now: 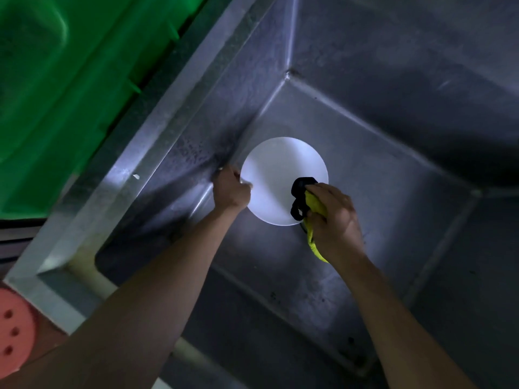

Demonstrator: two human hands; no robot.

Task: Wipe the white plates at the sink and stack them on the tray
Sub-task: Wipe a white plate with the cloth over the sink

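White plate (276, 175) sits mid-frame, held inside the steel sink (393, 169) just off the left wall; can't tell if it rests on the basin floor or is lifted clear.

Left to right:
- Green bin (56, 94) fills the upper left of the frame, outside the sink rim.
- Pink perforated disc (14, 329) at the lower left edge, partly cut off. Can't tell what it is.
- Left hand (231, 189) grips the plate's left rim, fingers curled round the edge.
- Right hand (334, 220) closes on a yellow-and-black cloth (302, 199), pressing it to the plate's lower right area. A yellow tail of the cloth hangs below the hand.

Progress, as a judgement: wiping of this plate is underway, not finished. The visible face looks clean and bright, but the glare hides detail. No tray in view, no stacked plates in view, no other plates in the sink. So the count done or left is unknown. At least left for this one: finish the wipe, carry it out of the sink, set it on the tray.
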